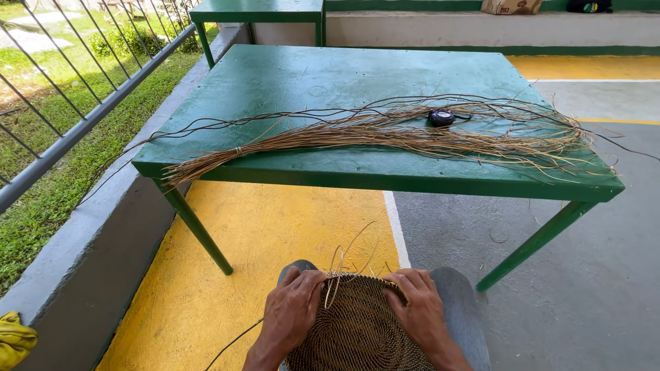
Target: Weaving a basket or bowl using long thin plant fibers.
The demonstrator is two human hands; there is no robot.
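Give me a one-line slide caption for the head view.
Both hands grip a brown woven basket beside a green table bearing long dried fibre strands.

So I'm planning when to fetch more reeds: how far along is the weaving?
Done: a wide, tightly woven brown piece already spans the lap. In hand: the left hand and right hand grip its upper rim, where a few loose strands stick up unwoven. Left: a big tied bundle of reeds lies untouched on the green table, so plenty of material remains.
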